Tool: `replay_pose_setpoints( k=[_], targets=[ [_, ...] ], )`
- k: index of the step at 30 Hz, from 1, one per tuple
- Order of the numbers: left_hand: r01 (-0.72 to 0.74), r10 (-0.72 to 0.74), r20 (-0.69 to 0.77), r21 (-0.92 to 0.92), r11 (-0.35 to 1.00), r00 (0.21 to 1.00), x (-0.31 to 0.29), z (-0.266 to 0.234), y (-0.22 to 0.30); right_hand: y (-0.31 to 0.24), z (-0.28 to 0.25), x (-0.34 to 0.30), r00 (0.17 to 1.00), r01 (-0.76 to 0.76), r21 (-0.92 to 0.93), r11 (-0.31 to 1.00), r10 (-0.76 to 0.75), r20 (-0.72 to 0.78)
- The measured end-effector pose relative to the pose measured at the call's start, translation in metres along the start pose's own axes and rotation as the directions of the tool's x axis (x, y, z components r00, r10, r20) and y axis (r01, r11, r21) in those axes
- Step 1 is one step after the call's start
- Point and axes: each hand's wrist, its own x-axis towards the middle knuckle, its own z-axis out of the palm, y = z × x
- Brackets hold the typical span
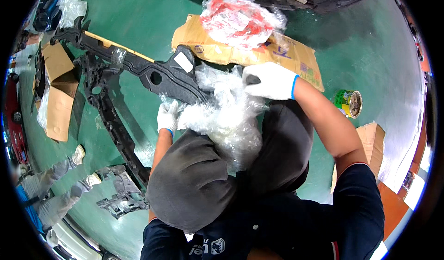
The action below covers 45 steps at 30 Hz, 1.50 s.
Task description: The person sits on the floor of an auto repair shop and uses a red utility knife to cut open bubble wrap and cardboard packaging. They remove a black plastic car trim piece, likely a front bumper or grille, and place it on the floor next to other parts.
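A heap of clear plastic wrap [226,112] lies between my knees, bunched around the end of a long black moulded car part [159,75]. My right hand [270,80], in a white glove with a blue cuff, is closed on the top of the wrap with its fingers curled. My left hand [167,116], also gloved, is closed on the left edge of the wrap beside the black part; its fingertips are partly covered by plastic. A white label [183,62] sits on the raised end of the part, close to a round hole.
Ahead lies a flattened cardboard sheet [212,47] bearing a red-and-clear plastic bundle [240,22]. A black frame [113,121] stretches along my left. An open carton [60,93] stands far left, near a person's legs [62,181]. A green-yellow can [348,104] is at right.
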Motion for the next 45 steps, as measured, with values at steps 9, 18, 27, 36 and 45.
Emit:
replay_pose_setpoints(
  k=[9,18,27,36,45],
  targets=[
    [-0.575,0.234,0.645,0.389,0.720,0.728,-0.057,0.043,0.157,-0.007,0.048,0.036,0.900,0.327,0.127,0.936,-0.268,-0.345],
    [-0.094,-0.173,0.815,0.268,0.959,0.553,-0.071,0.035,0.130,0.003,0.089,0.031,0.909,0.316,0.087,0.945,-0.328,0.256],
    [-0.849,0.009,0.897,0.421,-0.320,0.441,-0.013,0.087,0.130,-0.025,0.091,-0.007,0.908,0.329,0.009,0.944,-0.318,0.274],
    [-0.903,-0.086,0.926,0.333,-0.271,0.368,-0.002,0.113,0.239,-0.014,0.027,-0.051,0.886,0.455,-0.032,0.890,-0.456,-0.086],
    [-0.926,0.176,0.965,0.240,-0.292,0.194,-0.030,0.114,0.368,-0.071,-0.103,-0.161,0.850,0.491,-0.220,0.843,-0.519,-0.093]
  ],
)
